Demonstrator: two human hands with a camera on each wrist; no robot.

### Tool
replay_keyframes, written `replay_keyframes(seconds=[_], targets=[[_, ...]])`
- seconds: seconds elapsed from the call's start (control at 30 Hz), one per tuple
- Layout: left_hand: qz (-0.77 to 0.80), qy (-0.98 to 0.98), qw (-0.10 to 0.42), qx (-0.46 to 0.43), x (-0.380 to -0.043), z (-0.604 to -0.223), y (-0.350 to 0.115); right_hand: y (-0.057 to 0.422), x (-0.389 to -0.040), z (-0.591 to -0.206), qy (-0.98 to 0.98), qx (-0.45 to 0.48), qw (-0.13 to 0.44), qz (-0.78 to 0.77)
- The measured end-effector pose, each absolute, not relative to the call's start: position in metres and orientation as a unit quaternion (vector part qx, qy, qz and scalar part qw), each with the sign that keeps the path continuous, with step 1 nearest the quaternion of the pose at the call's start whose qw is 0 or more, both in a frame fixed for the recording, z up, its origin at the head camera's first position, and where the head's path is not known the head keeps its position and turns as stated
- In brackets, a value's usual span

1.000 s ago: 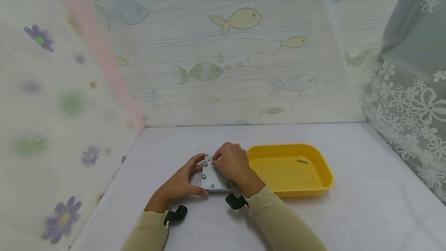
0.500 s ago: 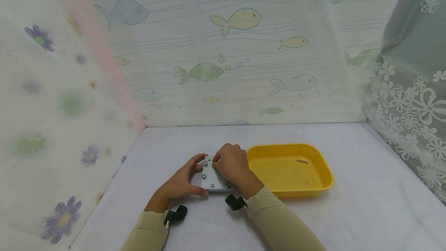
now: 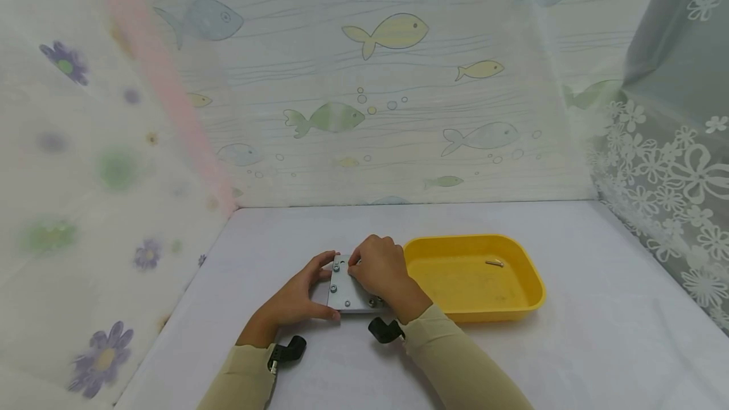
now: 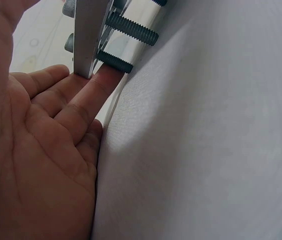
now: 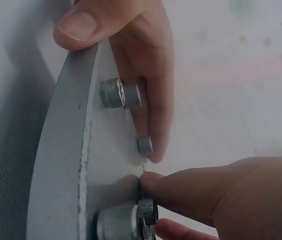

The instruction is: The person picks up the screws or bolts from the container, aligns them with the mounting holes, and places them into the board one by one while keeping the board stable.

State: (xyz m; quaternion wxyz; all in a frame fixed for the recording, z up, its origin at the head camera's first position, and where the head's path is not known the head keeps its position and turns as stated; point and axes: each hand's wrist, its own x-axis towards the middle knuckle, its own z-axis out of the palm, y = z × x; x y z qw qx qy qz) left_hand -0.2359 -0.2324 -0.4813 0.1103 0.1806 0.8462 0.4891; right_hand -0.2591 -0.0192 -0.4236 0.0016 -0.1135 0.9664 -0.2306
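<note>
A pale metal plate (image 3: 352, 291), studded with several socket-head bolts (image 5: 113, 93), is raised slightly off the white table. My left hand (image 3: 293, 297) grips its left side, thumb on the near edge and fingers at the far edge. Threaded bolt shanks (image 4: 131, 29) stick out beneath the plate in the left wrist view. Over the top face, my right hand (image 3: 380, 269) has thumb and fingers curled together, pinching at a bolt head (image 5: 148, 211); the fingers partly hide this spot. A hole shows beside those fingertips in the head view.
Right of the plate stands a yellow tray (image 3: 455, 317), close to my right hand, with one loose bolt (image 3: 494, 264) inside. Patterned curtains (image 3: 393, 144) enclose the back and sides of the white-covered table (image 3: 592, 283).
My right hand has shifted a little downward and its fingertips have moved slightly over the plate. The left hand, the plate and the tray look unchanged.
</note>
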Motion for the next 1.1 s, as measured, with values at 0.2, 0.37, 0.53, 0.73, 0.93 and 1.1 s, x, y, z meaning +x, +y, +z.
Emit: replay_keyframes(seconds=[0.2, 0.37, 0.53, 0.73, 0.93, 1.1], targets=[[0.489, 0.846, 0.108, 0.183, -0.235, -0.481, -0.233, -0.018, -0.260, -0.423, 0.961, -0.116, 0.007, -0.251], [0.496, 0.842, 0.111, 0.184, -0.235, -0.482, -0.233, -0.018, -0.260, -0.424, 0.962, -0.117, 0.009, -0.247], [0.495, 0.842, 0.112, 0.182, -0.235, -0.482, -0.234, -0.018, -0.259, -0.422, 0.965, -0.116, 0.008, -0.235], [0.492, 0.845, 0.111, 0.180, -0.235, -0.482, -0.233, -0.015, -0.258, -0.419, 0.961, -0.112, 0.023, -0.253], [0.487, 0.847, 0.109, 0.182, -0.235, -0.483, -0.231, -0.008, -0.258, -0.414, 0.955, -0.098, 0.025, -0.280], [0.484, 0.850, 0.107, 0.176, -0.235, -0.483, -0.231, -0.001, -0.258, -0.409, 0.948, -0.110, 0.027, -0.298]])
